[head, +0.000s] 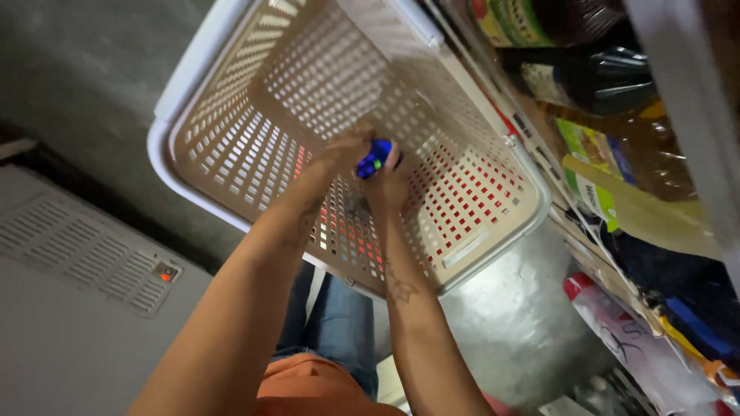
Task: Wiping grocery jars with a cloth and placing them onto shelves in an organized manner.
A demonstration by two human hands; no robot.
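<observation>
At the far left sits a grey appliance (pixel 85 262) with a slatted vent and a small red light (pixel 164 275), low beside me, well apart from what I am handling. Next along, the beige plastic basket (pixel 231 146) with its white rim rests on the grey concrete floor (pixel 77 69) straight ahead of me, its open top turned my way so I can reach into it. Red shows through the holes in its lattice, from something behind or under it that I cannot make out.

My left hand (pixel 343 150) and my right hand (pixel 385 185) are pressed close together inside the basket, both meeting on a small blue object (pixel 375 158) with a touch of green on it. I cannot tell what it is, nor which hand has the firmer grip; the fingers of both seem wrapped around it, probably to steady it while I work at it over the basket.

To the right, shelves (pixel 539 139) run alongside, stocked with bottles of amber liquid (pixel 655 154), dark bottles (pixel 609 77) and bright packets (pixel 593 200), with white bags (pixel 640 339) nearer me.
</observation>
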